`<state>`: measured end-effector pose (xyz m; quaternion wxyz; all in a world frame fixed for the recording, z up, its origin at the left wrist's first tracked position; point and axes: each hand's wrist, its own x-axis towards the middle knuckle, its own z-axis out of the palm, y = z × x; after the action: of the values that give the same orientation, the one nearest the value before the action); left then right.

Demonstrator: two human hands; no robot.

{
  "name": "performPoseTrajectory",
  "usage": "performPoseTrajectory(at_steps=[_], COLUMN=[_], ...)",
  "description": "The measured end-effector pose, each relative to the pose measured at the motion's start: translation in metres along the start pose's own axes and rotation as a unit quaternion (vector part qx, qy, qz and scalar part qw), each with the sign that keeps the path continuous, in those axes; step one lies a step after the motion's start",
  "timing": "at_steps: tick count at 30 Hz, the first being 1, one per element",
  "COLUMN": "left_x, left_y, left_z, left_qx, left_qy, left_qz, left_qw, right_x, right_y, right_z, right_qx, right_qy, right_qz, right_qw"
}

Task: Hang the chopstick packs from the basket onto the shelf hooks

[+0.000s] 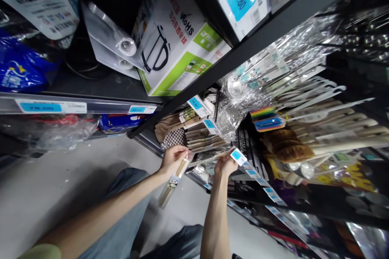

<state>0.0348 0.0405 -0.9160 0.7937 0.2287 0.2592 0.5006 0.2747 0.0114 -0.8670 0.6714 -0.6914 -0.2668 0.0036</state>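
Holding a slim clear packet of pale sticks (174, 182) by its top end, the left hand (174, 164) is pinching the plastic with thumb and fingers brought together. The packet is hanging on a slant over the grey floor (106, 156), its lower end pointing down toward the person's legs (129, 206) (a panda is looking out from the label midway along it). Nearby, the right hand (225, 165) is reaching in at the shelf edge, right by a blue-and-white price tag (238, 156); its fingers are curling inward, but their tips are hiding among the goods, so I cannot tell how far open they are or whether they are gripping anything. Just beyond the two hands, flat wooden utensils (206, 139) are sitting side by side, with a checked item (174, 138) beside them. Over to the right, pale-handled tools with rounded brown heads (290, 149) are lying near a rainbow-striped pack (267, 120). Higher up, a white and green box (182, 44) bearing a kettle drawing is standing on a dark shelf, well apart from both hands
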Motion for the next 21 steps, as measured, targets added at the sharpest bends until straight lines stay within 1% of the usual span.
performPoseTrajectory(at_steps=[2, 4, 6, 8, 10, 12, 15, 17, 18, 20, 21], left_x=[0.000, 0.000, 0.000, -0.001, -0.002, -0.002, -0.002, 0.000, 0.001, 0.004, 0.006], left_y=[0.001, 0.004, 0.006, 0.008, 0.009, 0.011, 0.014, 0.016, 0.016, 0.013, 0.010], left_z=[-0.002, -0.004, -0.007, -0.010, -0.013, -0.015, -0.016, -0.012, -0.009, -0.001, 0.003], left_qx=[0.001, 0.001, -0.001, -0.008, -0.007, 0.006, 0.011, 0.002, 0.005, 0.026, 0.038], left_qy=[-0.001, 0.000, 0.005, 0.008, 0.010, 0.010, 0.005, 0.003, 0.002, 0.002, 0.000], left_qz=[-0.001, 0.000, 0.004, 0.003, 0.004, 0.012, 0.019, 0.018, 0.022, 0.040, 0.048], left_qw=[1.000, 1.000, 1.000, 1.000, 1.000, 1.000, 1.000, 1.000, 1.000, 0.999, 0.998], right_x=[0.005, 0.007, 0.008, 0.011, 0.016, 0.022, 0.027, 0.019, 0.010, -0.016, -0.033], right_y=[0.004, 0.006, 0.006, 0.004, 0.001, -0.002, -0.007, -0.010, -0.012, -0.018, -0.021], right_z=[0.008, 0.011, 0.012, 0.013, 0.017, 0.026, 0.041, 0.046, 0.047, 0.042, 0.038], right_qx=[0.015, 0.025, 0.033, 0.037, 0.037, 0.035, 0.031, 0.021, 0.015, 0.004, 0.001], right_qy=[0.040, 0.057, 0.046, 0.020, 0.002, 0.008, 0.044, 0.067, 0.072, 0.061, 0.042], right_qz=[-0.003, 0.002, 0.013, 0.031, 0.047, 0.054, 0.047, 0.041, 0.041, 0.051, 0.062], right_qw=[0.999, 0.998, 0.998, 0.999, 0.998, 0.998, 0.997, 0.997, 0.996, 0.997, 0.997])
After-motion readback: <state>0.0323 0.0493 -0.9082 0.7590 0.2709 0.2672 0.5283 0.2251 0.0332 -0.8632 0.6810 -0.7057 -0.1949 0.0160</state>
